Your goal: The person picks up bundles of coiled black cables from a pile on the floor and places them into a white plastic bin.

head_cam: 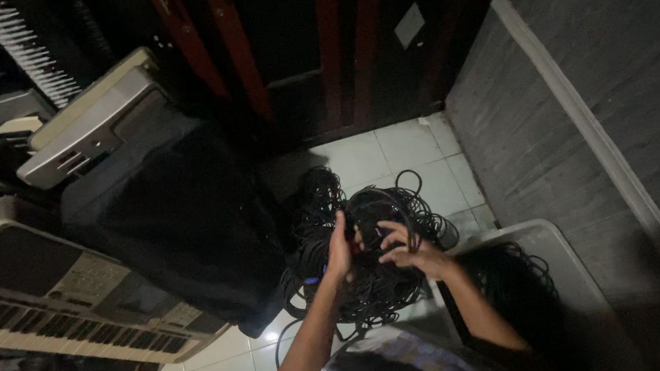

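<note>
1. Both hands are buried in a big tangled bundle of black cables (362, 247) held up over the white tiled floor (396, 157). The left hand (339, 250) is clenched around a clump of loops on the bundle's left side. The right hand (413, 253) has its fingers hooked through strands on the right, thumb side up.

2. Biggest risk I see: the bundle is a real knot, loops going every which way. Pulling hard on one strand would probably cinch the rest tighter rather than free anything.

3. Some loops hang loose below the hands and one trails down toward the floor near the person's knees. Easy to catch a foot or an elbow in that and yank the whole lot out of the grip.

4. There's a grey plastic bin (547, 244) just to the right with more dark cable (508, 281) in it. If the held bundle sags into it, the two piles could snag together.

5. An electronic keyboard (40, 302) leans at the left, beside a black padded case (172, 219). A swinging cable end could hook a corner and drag it.

6. It's dim in here, so plugs and ends are hard to spot.
</note>
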